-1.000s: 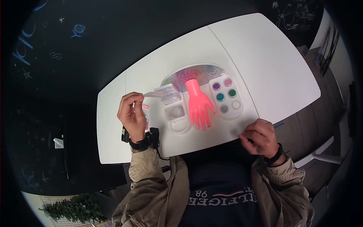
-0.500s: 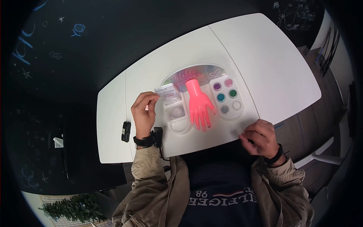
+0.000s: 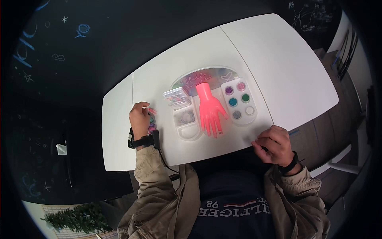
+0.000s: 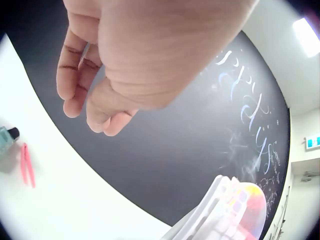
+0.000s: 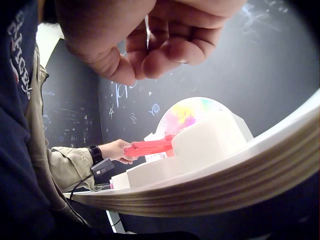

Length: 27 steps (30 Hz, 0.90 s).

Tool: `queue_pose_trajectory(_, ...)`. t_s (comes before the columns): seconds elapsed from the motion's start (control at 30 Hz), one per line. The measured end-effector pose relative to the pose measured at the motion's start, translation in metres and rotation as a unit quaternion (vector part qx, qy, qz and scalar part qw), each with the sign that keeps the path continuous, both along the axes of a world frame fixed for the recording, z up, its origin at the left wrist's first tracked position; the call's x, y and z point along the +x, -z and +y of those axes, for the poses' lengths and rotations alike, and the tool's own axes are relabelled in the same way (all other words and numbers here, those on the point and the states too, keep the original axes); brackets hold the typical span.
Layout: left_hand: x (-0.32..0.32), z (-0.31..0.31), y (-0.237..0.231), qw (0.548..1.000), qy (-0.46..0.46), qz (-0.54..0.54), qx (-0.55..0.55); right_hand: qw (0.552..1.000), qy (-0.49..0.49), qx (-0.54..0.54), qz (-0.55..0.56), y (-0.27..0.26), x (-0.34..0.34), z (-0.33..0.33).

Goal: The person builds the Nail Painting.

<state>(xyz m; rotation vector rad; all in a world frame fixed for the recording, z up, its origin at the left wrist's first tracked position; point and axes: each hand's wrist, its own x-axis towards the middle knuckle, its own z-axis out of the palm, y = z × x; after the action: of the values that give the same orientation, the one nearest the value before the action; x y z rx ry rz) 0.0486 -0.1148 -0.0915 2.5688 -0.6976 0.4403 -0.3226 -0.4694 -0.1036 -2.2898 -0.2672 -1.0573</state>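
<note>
The left hand (image 3: 139, 119) hovers over the table's left part, fingers bent and nothing visible between them. Pink tweezers (image 4: 26, 167) and a teal bottle (image 4: 6, 140) with a black cap lie near it. A clear-lidded case (image 3: 177, 98) with small compartments leans open on the left side of a white stand, to this hand's right. At the stand's middle a pink model hand (image 3: 210, 109) points its fingers toward the person. Loosely curled and holding nothing visible, the right hand (image 3: 274, 145) stays by the table's front edge, also seen close up in the right wrist view.
Several glitter pots, one of them green (image 3: 245, 98), sit in the stand's right tray (image 3: 242, 120). A round clear item (image 3: 187, 117) lies in a left compartment. A black object (image 3: 130, 137) is partly behind the left wrist, and a cable hangs from the wrist camera.
The left hand first moved right to the case, then back left toward the tweezers. The clear strip seen at its fingers a second ago is no longer there. The right hand has stayed put.
</note>
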Motion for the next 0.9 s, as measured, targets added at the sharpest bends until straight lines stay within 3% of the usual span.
queue_pose_trajectory(0.1, 0.014, 0.000, 0.025, 0.997, 0.001, -0.027, 0.065, 1.000, 0.000, 0.001, -0.003, 0.001, 0.001, 0.001)
queue_pose_trajectory(0.2, 0.021, 0.000, 0.039, 0.992, -0.040, 0.043, 0.111, 1.000, 0.002, 0.001, -0.004, 0.001, 0.000, 0.000)
queue_pose_trajectory(0.3, 0.021, -0.002, 0.047, 0.982, -0.073, -0.022, 0.175, 1.000, 0.001, 0.001, -0.002, 0.002, 0.000, -0.001)
queue_pose_trajectory(0.5, 0.022, -0.003, 0.045, 0.981, -0.068, 0.013, 0.179, 1.000, 0.001, 0.004, 0.002, 0.002, 0.000, -0.002)
queue_pose_trajectory(0.63, 0.006, -0.014, 0.034, 0.994, -0.025, -0.023, 0.107, 1.000, 0.004, 0.006, 0.001, 0.001, 0.000, -0.001)
queue_pose_trajectory(0.8, -0.035, -0.032, -0.032, 0.993, 0.058, 0.097, -0.036, 1.000, 0.000, 0.003, 0.005, 0.000, 0.001, -0.001)
queue_pose_trajectory(0.9, -0.052, -0.030, -0.059, 0.985, 0.162, 0.041, -0.034, 1.000, 0.001, 0.002, 0.006, 0.000, 0.001, 0.000)
